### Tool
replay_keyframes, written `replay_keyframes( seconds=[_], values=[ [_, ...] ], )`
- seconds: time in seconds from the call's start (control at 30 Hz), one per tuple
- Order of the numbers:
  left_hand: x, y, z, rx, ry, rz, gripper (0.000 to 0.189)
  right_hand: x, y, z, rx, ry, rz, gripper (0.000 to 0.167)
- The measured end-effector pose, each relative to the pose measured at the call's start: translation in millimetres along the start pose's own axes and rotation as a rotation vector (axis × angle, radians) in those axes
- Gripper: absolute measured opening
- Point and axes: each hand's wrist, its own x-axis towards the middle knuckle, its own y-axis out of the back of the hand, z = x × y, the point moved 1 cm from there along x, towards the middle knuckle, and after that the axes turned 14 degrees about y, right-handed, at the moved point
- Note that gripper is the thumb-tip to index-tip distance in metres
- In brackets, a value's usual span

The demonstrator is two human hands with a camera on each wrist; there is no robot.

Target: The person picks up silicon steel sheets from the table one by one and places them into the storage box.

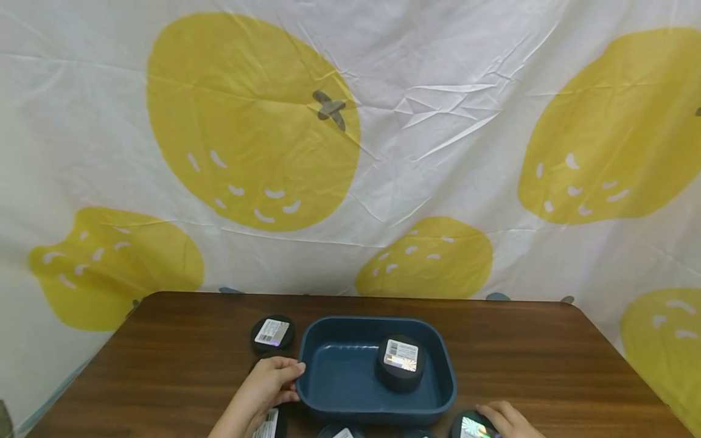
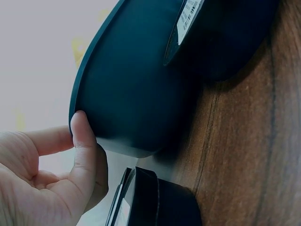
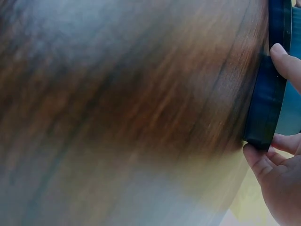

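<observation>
A dark blue rectangular tray (image 1: 378,415) stands on the table, and one black round lidded container (image 1: 401,380) with a white label lies inside it, right of centre. At the tray's left side, my left hand (image 1: 265,384) pinches the rim between thumb and fingers; the left wrist view shows this hand (image 2: 56,176) at the tray wall (image 2: 127,80). Near the front right, my right hand (image 1: 506,418) holds another black round container (image 1: 459,426) by its sides. In the right wrist view that container (image 3: 265,106) sits on the wood between thumb and fingers.
More black round containers surround the tray: one (image 1: 263,331) at the back left, another (image 1: 280,426) by my left wrist, and others (image 1: 327,432) cut off along the front. Behind the brown wooden table (image 1: 191,340) hangs a white cloth (image 1: 438,182) with yellow fruit.
</observation>
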Motion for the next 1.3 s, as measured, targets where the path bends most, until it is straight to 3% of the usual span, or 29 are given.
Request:
replay_keyframes(
  seconds=[0.4, 0.67, 0.8, 1.07, 1.23, 1.3],
  values=[
    [-0.1, 0.9, -0.6, 0.006, -0.015, 0.0, 0.025, 0.7, 0.2, -6.6, 0.013, -0.094, -0.006, 0.058],
    [1.3, 2.0, -1.9, 0.007, 0.001, -0.006, 0.025, 0.4, 8.5, -1.4, 0.045, -0.081, -0.062, 0.065],
    [0.6, 1.6, -1.1, 0.006, 0.002, -0.004, 0.025, 3.0, 17.0, -0.7, 0.032, -0.151, -0.132, 0.072],
    [0.1, 1.5, -0.2, 0.006, -0.002, -0.012, 0.026, 12.8, 39.3, 8.0, 0.17, -0.364, -0.412, 0.082],
    [1.1, 2.0, -1.1, 0.007, -0.008, -0.024, 0.028, 17.1, 47.0, 10.6, 0.247, -0.489, -0.516, 0.083],
    [1.3, 2.1, -1.5, 0.009, -0.011, -0.03, 0.029, 17.9, 48.9, 11.1, 0.252, -0.492, -0.509, 0.084]
  ],
)
